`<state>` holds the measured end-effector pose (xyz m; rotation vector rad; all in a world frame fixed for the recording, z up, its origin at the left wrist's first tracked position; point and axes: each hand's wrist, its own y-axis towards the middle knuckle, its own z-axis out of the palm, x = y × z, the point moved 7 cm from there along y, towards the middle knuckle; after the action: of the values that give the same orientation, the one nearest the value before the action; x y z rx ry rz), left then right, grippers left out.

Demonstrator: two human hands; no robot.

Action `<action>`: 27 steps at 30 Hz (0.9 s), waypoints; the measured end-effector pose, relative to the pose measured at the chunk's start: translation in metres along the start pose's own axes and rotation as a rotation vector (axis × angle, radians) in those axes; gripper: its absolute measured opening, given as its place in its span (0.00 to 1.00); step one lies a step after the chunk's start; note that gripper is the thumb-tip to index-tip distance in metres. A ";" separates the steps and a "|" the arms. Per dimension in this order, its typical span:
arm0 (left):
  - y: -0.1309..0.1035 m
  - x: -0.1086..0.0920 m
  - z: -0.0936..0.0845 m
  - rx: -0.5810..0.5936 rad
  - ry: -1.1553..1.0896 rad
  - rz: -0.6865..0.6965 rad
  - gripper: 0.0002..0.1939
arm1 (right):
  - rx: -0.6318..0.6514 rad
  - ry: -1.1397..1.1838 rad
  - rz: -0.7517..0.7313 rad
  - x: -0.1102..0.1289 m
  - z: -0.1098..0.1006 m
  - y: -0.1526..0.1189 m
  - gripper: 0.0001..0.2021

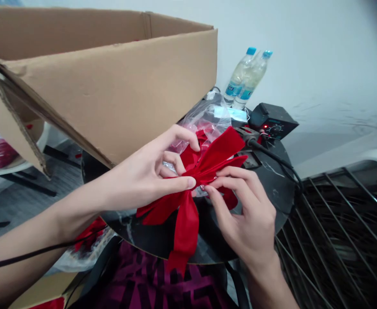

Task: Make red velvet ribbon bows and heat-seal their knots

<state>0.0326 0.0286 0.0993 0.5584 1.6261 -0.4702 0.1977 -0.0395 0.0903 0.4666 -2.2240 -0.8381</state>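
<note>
Head view, red bow (204, 171), its knot hidden by left thumb (191, 183).

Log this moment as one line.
left hand: pinching red bow near middle | right hand: fingertips beside bow's middle | bow: above black table | nearby: cardboard box, two bottles

2 capped bottles (243, 79), upright

I can't read any words here. The blue labels (233, 89) on the bottles (239, 71) and the marks (275, 128) on the black box (268, 112) look too small.
</note>
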 end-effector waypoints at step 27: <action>0.009 0.013 -0.005 0.010 0.050 0.041 0.06 | 0.063 0.002 -0.043 -0.003 -0.012 0.016 0.08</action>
<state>0.0329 0.0401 0.0869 0.6145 1.6572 -0.4372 0.2071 -0.0321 0.1064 0.5465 -2.2510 -0.7918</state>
